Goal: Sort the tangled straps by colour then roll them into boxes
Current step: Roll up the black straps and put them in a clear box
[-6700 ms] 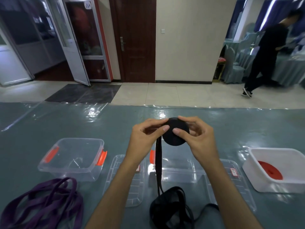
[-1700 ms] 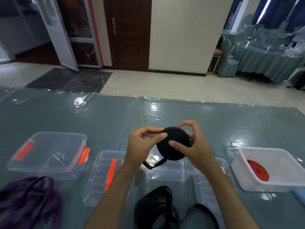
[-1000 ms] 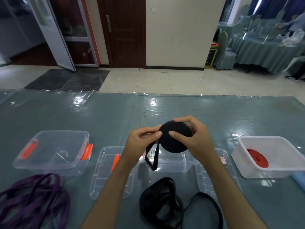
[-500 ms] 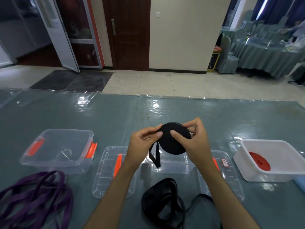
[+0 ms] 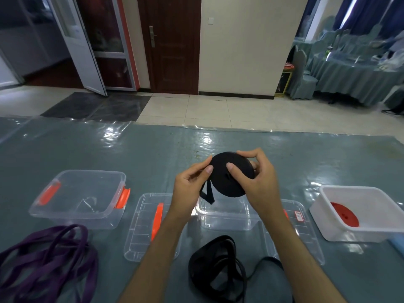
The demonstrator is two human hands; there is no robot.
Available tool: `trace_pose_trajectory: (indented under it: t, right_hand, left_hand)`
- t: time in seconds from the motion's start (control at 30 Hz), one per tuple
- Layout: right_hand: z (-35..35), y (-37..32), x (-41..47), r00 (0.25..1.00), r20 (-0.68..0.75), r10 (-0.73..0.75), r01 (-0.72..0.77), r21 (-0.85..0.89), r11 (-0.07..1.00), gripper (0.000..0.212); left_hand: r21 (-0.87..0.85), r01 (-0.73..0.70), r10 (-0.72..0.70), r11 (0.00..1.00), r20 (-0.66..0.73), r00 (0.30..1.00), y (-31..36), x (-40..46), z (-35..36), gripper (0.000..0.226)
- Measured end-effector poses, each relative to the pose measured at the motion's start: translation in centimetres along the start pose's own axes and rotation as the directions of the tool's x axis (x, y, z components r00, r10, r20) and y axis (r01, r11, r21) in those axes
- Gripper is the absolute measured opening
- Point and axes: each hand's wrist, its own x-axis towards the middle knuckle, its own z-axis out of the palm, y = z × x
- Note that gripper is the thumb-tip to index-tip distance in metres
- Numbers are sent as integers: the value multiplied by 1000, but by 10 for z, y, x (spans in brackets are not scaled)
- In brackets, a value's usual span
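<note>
A tabletop (image 5: pixel 65 149) covered in grey-blue cloth under a shiny clear sheet is filling the lower part of the view, with a tiled floor (image 5: pixel 207 110) and a dark wooden door (image 5: pixel 172 44) lying beyond its far edge. A clear box (image 5: pixel 78 197) with orange latches is sitting toward the left edge, and a white box (image 5: pixel 341 235) holding a rolled red strap (image 5: pixel 345 217) is sitting toward the right edge. Between them, near the middle, a second clear box (image 5: pixel 227 217) is standing with a clear lid (image 5: pixel 144 228) lying flat just beside it on the left and another lid (image 5: pixel 297 232) lying on its right. A loose pile of purple strap (image 5: pixel 48 263) is spreading at the near left corner, and a tangle of black strap (image 5: pixel 216 263) is lying at the near edge in front of the middle box. Above that middle box, the person is holding a rolled black strap (image 5: pixel 231 178) in the air with both hands. The right hand (image 5: pixel 260 180) is curling round the roll, thumb pressing on its flat face and fingers wrapping its far rim. The left hand (image 5: pixel 190 182) is pinching the roll's left rim, where a short loose tail (image 5: pixel 207 193) is hanging down.
</note>
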Motion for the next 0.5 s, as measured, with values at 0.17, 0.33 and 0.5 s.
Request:
trace_pose_trajectory:
  t: [0.17, 0.33, 0.5]
  right_hand:
    - [9, 0, 0, 998, -17, 57, -56, 58, 997, 27]
    - [10, 3, -1, 997, 34, 71, -72, 42, 996, 28]
    - [7, 4, -2, 991, 87, 101, -110, 110, 988, 29]
  left_hand:
    - [80, -34, 29, 996, 64, 998, -5, -5, -3, 41]
    - [27, 68, -70, 997, 75, 995, 3, -4, -17, 33]
    - [-61, 217, -209, 974, 112, 971, 10, 4, -32, 40]
